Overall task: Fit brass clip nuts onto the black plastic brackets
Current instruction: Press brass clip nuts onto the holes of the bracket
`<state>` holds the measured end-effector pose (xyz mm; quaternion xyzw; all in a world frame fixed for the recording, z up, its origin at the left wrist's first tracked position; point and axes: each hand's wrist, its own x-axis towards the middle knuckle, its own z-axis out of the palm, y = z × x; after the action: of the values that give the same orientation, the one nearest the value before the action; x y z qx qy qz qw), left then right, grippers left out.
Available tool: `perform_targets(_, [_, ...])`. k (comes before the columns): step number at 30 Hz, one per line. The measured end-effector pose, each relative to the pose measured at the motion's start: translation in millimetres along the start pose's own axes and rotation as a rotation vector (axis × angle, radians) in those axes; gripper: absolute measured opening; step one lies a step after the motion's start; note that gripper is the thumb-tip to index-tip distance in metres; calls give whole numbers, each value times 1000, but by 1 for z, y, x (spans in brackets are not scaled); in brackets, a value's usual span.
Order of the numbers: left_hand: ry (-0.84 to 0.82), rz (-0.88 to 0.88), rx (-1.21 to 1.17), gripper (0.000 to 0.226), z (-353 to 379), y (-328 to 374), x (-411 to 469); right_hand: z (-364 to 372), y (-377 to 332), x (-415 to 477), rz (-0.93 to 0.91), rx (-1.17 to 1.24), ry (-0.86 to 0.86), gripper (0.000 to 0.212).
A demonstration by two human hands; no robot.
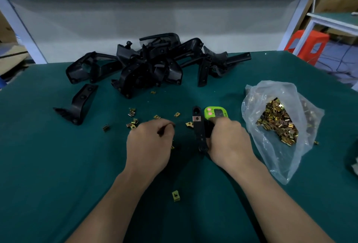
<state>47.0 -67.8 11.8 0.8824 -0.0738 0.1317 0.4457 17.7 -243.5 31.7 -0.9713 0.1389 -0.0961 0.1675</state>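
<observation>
Fingers point(166, 126) of L hand point(150, 143) curl tight over loose nuts point(132, 123) on mat point(58, 165); can't tell if one's pinched. R hand point(229, 140) clamps bracket point(199, 132), w/ one nut point(197, 118) apparently seated near its far end. Step, prob.: fetching next nut. Next move needs it lined up w/ a free hole & pushed on square.

Brackets point(147, 66): moulded in black semi-gloss plastic. Clip nuts point(279, 124): finished in shiny brass-coloured metal. Desk point(58, 165): covered in matt green.
</observation>
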Motion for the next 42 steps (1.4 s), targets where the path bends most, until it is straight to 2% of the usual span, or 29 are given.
perform_targets(4, [-13, 10, -7, 17, 1, 3, -3, 1, -4, 0, -31, -74, -1, 22])
perform_targets(12, [-72, 90, 69, 28, 4, 1, -6, -1, 0, 0, -11, -85, -3, 25])
perform_targets(16, [-211, 114, 121, 24, 5, -7, -2, 1, -2, 0, 11, -58, -16, 23])
perform_targets(19, [-260, 80, 105, 27, 7, -11, -1, -1, 0, 2, 39, -49, -56, 32])
perform_targets(21, [-249, 24, 88, 30, 5, -13, 0, -1, 1, 3, 51, -45, -66, 34])
perform_targets(24, [-228, -8, 73, 30, 2, -14, 0, -2, 2, 5, 53, 1, -17, 17])
perform_targets(32, [-195, 26, 48, 34, -2, -12, 0, -4, 6, 13, 136, 155, 70, 16])
perform_targets(35, [-172, 14, 38, 35, -5, -11, 1, -2, 5, 14, 125, 125, 109, 9])
perform_targets(39, [-188, -9, 67, 35, -3, -9, 1, 2, -8, 13, 56, 72, 16, 20])
perform_targets(42, [-187, 11, 88, 35, -1, -9, 1, 5, -17, 14, 14, -26, -7, 19])
